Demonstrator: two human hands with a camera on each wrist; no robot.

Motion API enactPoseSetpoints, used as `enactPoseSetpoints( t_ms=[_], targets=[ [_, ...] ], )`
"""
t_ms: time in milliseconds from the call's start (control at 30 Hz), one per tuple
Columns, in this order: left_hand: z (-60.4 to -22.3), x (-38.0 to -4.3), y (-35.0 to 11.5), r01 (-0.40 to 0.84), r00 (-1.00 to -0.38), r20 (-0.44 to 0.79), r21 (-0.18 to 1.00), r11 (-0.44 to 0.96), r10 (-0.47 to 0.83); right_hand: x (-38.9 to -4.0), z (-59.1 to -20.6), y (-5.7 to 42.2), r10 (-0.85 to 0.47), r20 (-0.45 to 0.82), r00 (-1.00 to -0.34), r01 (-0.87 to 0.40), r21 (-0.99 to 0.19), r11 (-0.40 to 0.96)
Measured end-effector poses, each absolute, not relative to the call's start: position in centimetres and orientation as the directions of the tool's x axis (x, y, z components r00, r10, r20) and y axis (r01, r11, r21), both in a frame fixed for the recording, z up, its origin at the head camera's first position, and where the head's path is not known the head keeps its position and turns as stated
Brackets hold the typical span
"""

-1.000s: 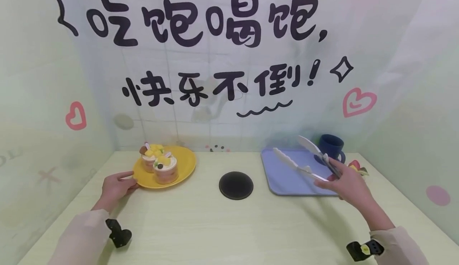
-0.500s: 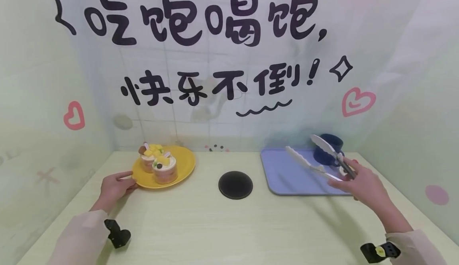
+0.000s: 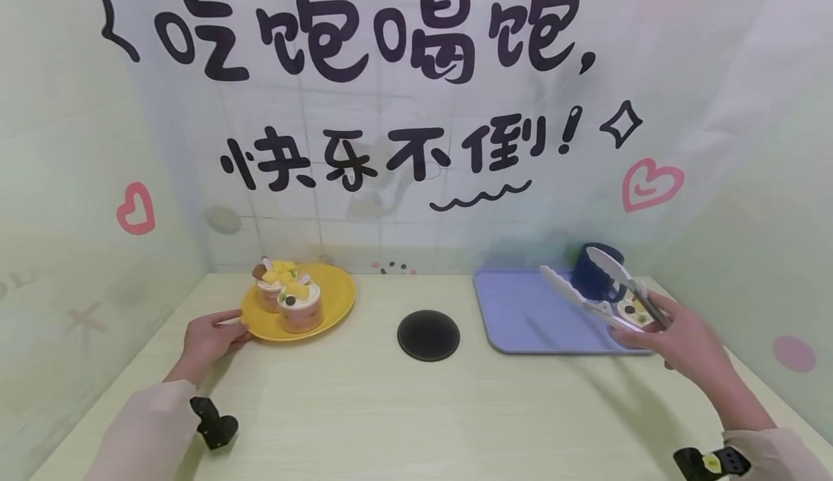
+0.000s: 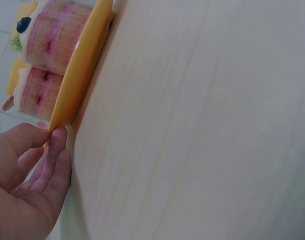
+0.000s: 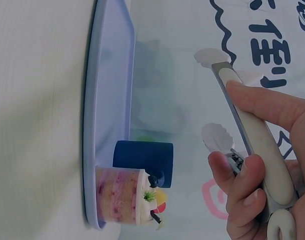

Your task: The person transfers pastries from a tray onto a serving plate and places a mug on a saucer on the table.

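My left hand point(image 3: 210, 338) pinches the near-left rim of a yellow plate point(image 3: 340, 294). On that plate stand two dessert cups, the front cup point(image 3: 301, 315) partly covering the rear cup point(image 3: 267, 299), both topped with cream and fruit. A pair of tongs point(image 3: 571, 294) with white scalloped tips is held in my right hand point(image 3: 691, 347). The tongs are spread, with nothing between their tips, over a blue tray point(image 3: 520, 322). Near my right fingers another layered dessert cup point(image 5: 120, 195) sits on the tray's right end, mostly hidden in the head view. A navy mug point(image 3: 583, 286) stands behind it.
A black round disc point(image 3: 428, 335) lies on the pale wood-grain table point(image 3: 390, 423) between plate and tray. Printed wall sheets point(image 3: 403, 235) with large dark lettering enclose the back and both sides.
My right hand has moved right and slightly down with the spread tongs, bringing the tips toward the mug and the tray's dessert cup. My left hand and the plate stay put.
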State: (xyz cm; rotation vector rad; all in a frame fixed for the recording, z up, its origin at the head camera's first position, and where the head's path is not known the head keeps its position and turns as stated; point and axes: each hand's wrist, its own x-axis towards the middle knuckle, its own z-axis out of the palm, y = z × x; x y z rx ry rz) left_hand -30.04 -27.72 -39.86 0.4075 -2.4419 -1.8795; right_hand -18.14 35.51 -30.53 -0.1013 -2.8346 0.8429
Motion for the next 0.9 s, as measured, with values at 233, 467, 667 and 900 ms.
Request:
enactPoseSetpoints(
  t_ms=[233, 467, 667, 900],
  targets=[
    [-40.0, -30.2, -27.8, -0.181, -0.966, -0.127, 0.954, 0.239, -0.224, -18.0, -30.4, 36.4, 0.144, 0.159, -0.977, 0.042, -0.516, 0.856],
    [-40.0, -30.2, -27.8, -0.180, -0.966, -0.123, 0.952, 0.246, -0.228, -17.6, -30.5, 37.8, 0.160, 0.168, -0.973, 0.052, -0.514, 0.856],
    [-39.9, -30.2, -27.9, -0.182, -0.965, -0.127, 0.953, 0.241, -0.227, -17.2, -30.5, 38.8, 0.159, 0.184, -0.970, 0.049, -0.494, 0.868],
    [-40.1, -30.4, -27.9, -0.188, -0.963, -0.131, 0.953, 0.236, -0.236, -16.7, -30.9, 40.2, 0.160, 0.164, -0.973, 0.059, -0.495, 0.867]
  ],
)
